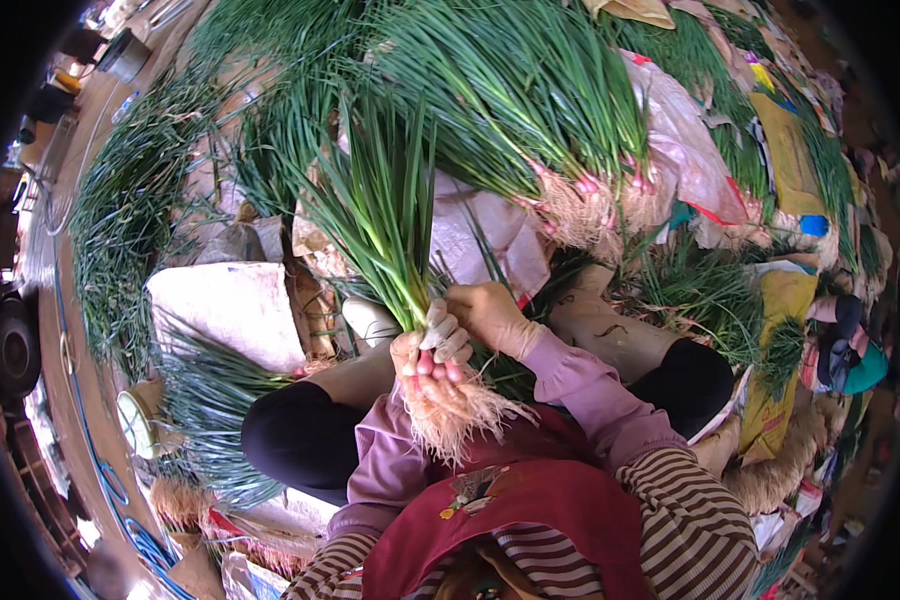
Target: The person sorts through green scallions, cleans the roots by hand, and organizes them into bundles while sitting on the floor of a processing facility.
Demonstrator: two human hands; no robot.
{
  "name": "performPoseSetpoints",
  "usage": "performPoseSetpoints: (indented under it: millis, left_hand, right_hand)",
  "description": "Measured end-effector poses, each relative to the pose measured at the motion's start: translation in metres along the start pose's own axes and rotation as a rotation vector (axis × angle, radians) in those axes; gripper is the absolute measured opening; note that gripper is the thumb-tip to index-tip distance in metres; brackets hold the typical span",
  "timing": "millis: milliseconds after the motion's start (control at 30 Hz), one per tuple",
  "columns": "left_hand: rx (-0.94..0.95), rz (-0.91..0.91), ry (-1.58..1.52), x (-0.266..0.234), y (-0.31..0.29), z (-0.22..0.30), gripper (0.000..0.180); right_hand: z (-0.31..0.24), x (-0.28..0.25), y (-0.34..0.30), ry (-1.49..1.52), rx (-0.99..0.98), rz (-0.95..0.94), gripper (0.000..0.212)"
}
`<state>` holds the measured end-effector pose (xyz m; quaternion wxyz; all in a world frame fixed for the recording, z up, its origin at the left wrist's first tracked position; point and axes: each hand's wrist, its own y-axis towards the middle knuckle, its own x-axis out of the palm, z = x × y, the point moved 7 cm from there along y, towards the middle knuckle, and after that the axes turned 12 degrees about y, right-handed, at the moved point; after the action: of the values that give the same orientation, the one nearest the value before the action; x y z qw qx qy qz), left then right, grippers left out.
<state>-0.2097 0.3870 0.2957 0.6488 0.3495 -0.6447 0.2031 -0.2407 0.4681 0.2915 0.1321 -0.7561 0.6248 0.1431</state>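
My left hand (433,340), in a pale glove, is closed round a bunch of spring onions (382,225) just above their pinkish bulbs. The green leaves point up and away from me, and the pale stringy roots (455,415) hang toward my lap. Right beside it, my right hand (492,315) is bent in at the stems with its fingers curled together. What those fingers pinch, if anything, is hidden. Beyond my hands lies a large heap of spring onions (510,100), their roots and bulbs toward me.
White sacking (225,315) lies to the left, above another pile of spring onions (205,410). Loose green leaves (130,220) cover the far left floor. A pale tub (140,418) stands there, near a blue hose (110,480). Yellow sacks (785,300) lie right, near another person (845,345).
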Motion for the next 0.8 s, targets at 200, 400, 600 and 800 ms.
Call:
performPoseSetpoints:
  millis: [200,400,600,800]
  left_hand:
    - [-0.218,0.436,0.491,-0.02,-0.002,-0.009,0.035]
    - [-0.295,0.601,0.599,-0.062,-0.01,-0.014,0.024]
    - [-0.298,0.694,0.519,-0.088,-0.013,-0.024,0.027]
    - [-0.216,0.702,0.479,-0.08,-0.012,-0.026,0.021]
  right_hand:
    - [0.141,-0.025,-0.087,-0.585,0.531,-0.73,0.031]
    - [0.07,-0.206,0.007,-0.618,0.169,0.662,0.025]
    - [0.1,-0.227,0.049,-0.997,0.208,0.348,0.021]
    - [0.047,-0.069,-0.046,0.407,0.341,-0.156,0.034]
